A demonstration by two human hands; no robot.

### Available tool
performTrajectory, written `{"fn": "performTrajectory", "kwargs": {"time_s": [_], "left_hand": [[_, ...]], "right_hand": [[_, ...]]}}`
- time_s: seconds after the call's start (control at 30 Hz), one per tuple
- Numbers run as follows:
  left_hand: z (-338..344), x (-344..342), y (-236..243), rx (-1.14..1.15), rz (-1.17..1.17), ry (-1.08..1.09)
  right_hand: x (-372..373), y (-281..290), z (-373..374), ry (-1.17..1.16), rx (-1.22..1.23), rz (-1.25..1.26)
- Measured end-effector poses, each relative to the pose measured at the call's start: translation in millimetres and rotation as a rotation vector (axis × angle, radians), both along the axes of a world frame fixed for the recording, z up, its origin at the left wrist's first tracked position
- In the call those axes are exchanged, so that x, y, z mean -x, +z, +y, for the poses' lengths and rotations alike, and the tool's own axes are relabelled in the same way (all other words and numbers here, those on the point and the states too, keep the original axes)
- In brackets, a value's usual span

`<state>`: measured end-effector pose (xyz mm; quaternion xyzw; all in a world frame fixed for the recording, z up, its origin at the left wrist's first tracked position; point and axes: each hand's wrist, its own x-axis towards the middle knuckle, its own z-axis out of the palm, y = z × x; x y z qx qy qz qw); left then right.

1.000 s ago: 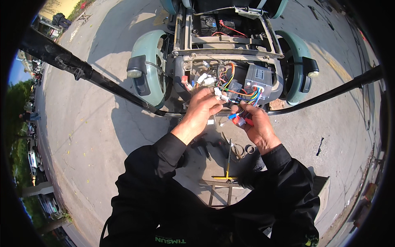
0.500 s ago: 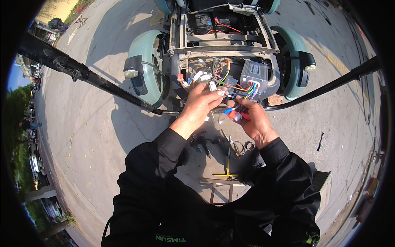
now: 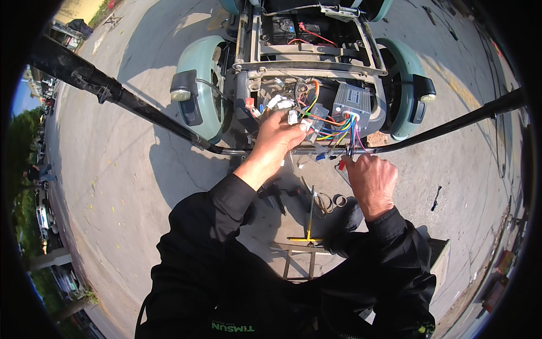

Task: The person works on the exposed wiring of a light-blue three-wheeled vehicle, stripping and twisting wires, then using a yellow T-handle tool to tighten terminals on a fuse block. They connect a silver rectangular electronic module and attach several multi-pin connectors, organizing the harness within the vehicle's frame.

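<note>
My left hand (image 3: 275,140) is closed on a white plug connector (image 3: 305,125) with wires running from it, held between thumb and fingers. Just beyond its fingertips sits a cluster of other white connectors (image 3: 280,103). My right hand (image 3: 372,179) is closed in a pinch on the ends of several coloured wires (image 3: 353,138). These wires run down from a silver finned controller box (image 3: 351,101). A small red connector (image 3: 341,165) and a blue connector (image 3: 321,156) hang beside the right fingertips. The inner fingers of both hands are partly hidden.
The vehicle's open metal frame (image 3: 316,69) stands ahead, between green fenders (image 3: 197,85), with batteries (image 3: 283,29) farther back. Black bars (image 3: 169,127) slope across both sides. Below my hands lie a yellow-handled T-shaped tool (image 3: 305,239), a tape roll (image 3: 340,200) and a coiled cable (image 3: 323,203).
My right hand has moved right and toward me, away from my left hand, drawing out the controller's wires. The left hand stays almost in place with its connector.
</note>
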<state>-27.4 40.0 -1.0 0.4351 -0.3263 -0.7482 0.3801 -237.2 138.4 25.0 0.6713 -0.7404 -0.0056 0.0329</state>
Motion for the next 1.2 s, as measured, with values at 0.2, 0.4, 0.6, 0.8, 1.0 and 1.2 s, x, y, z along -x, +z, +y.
{"fn": "performTrajectory", "kwargs": {"time_s": [0.2, 0.4, 0.6, 0.8, 1.0, 1.2], "left_hand": [[-1, 0, 2, -0.018, -0.031, 0.003], [1, 2, 0, 0.016, 0.033, -0.001], [-8, -10, -4, 0.040, 0.189, -0.088], [-12, -13, 0, -0.128, 0.132, -0.011], [-16, -17, -1, -0.187, 0.153, 0.075], [-7, -14, 0, -0.126, 0.029, 0.115]], "right_hand": [[-29, 33, 4, 0.263, -0.057, -0.681], [-55, -4, -42, 0.243, 0.345, -0.596], [-55, -20, -58, 0.310, 0.331, -0.534], [-51, -11, -57, 0.376, 0.320, -0.550], [-53, -11, -53, 0.256, 0.332, -0.517], [-54, -16, -49, 0.228, 0.124, -0.430]]}}
